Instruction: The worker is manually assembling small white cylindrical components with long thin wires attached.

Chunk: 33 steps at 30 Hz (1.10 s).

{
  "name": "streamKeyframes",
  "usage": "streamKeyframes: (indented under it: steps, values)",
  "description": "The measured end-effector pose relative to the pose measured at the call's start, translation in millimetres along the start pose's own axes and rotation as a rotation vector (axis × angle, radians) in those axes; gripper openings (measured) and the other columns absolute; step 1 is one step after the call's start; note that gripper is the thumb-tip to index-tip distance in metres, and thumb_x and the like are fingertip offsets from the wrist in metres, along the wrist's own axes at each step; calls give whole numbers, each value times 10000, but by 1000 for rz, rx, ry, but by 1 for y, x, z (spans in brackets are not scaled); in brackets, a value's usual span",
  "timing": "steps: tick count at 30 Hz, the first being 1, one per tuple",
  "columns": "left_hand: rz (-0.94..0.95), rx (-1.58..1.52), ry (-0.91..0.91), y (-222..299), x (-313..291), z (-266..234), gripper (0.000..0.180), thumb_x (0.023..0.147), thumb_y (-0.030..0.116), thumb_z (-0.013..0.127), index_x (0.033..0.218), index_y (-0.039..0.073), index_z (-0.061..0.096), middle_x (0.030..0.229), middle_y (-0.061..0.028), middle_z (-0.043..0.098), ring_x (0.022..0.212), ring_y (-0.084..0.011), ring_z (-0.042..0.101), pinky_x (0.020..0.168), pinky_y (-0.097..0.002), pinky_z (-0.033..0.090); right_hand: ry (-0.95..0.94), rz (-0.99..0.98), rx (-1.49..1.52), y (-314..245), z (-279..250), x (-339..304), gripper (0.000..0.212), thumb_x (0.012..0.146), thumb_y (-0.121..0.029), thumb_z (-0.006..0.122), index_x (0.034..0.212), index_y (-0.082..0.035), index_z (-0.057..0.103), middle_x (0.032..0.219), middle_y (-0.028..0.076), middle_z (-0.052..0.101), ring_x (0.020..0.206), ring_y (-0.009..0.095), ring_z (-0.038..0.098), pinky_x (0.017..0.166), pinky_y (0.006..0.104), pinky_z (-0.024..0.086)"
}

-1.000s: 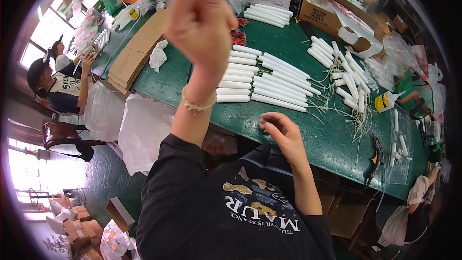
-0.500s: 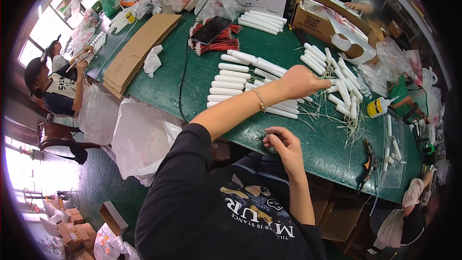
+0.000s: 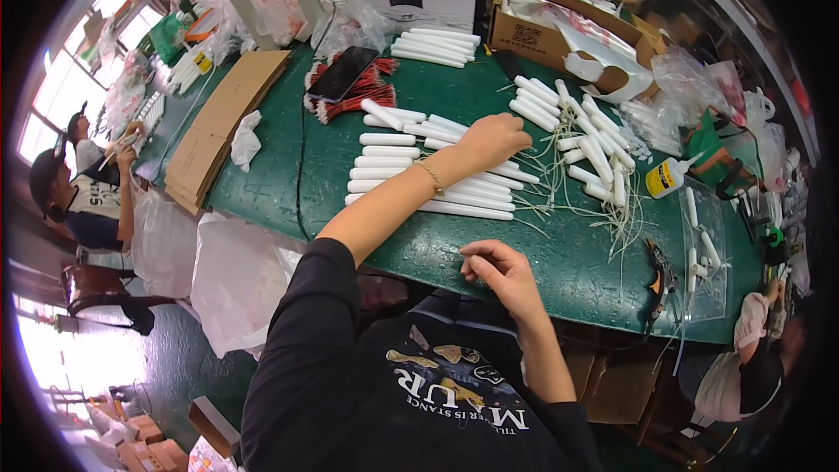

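Observation:
My left hand [image 3: 492,142] reaches across the green table [image 3: 568,267] over the right part of a group of white tubes [image 3: 376,162]. Its fingers are bent and closed, and what they hold, if anything, is hidden. Beneath its forearm the tubes lie side by side, some with thin pale strings trailing from their right ends. A looser pile of white tubes [image 3: 597,160] lies to the right, with tangled strings [image 3: 625,223] below it. Nearer to me, my right hand [image 3: 507,275] hovers by the table's front edge, fingers loosely curled and apart, with nothing visible in them.
A phone [image 3: 343,74] rests on red wires [image 3: 371,92]. Farther back are stacked white tubes [image 3: 435,48] and a cardboard box [image 3: 537,31]. To the right stand a glue bottle [image 3: 666,177], black-and-orange pliers [image 3: 660,280] and a clear sheet [image 3: 706,293]. Other people work around the table.
My left hand has drawn back leftward from the loose pile to the grouped tubes, and its fingers have curled. My right hand stays near the edge. The whole view has shifted slightly.

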<state>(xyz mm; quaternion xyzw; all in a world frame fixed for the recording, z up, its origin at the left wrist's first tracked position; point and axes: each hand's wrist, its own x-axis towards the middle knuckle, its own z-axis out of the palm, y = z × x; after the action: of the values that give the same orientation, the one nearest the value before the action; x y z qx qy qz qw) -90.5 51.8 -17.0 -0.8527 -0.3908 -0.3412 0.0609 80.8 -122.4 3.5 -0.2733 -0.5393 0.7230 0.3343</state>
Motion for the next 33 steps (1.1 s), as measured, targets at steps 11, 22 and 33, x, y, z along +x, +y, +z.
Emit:
streamKeyframes:
  steps: [11, 22, 33]
  values:
    - [-66, 10, -166, 43, -8, -36, 335, 764, 170, 670, 1061, 34, 594, 1008, -149, 571, 972, -322, 548, 855, -398, 455, 550, -311, -1384, -96, -183, 160, 237, 811, -238, 612, 872, -12, 652, 816, 178, 643, 773, 341, 613, 684, 400, 473]
    - [-182, -410, -66, 144, -90, -74, 262, 820, 128, 632, 1070, 59, 596, 1137, -142, 567, 1029, -326, 561, 853, -394, 472, 421, -338, -1735, -64, -210, 221, 166, 729, -196, 670, 777, -38, 648, 817, 153, 608, 825, 320, 591, 757, 417, 470]
    - [-316, -524, -21, 142, -108, -71, 167, 836, 91, 608, 994, 48, 639, 1060, -96, 616, 975, -290, 587, 826, -370, 477, 497, -717, -1031, -176, -119, 128, 87, 842, -88, 633, 863, -3, 634, 716, 70, 617, 586, 135, 525, 568, 259, 429]
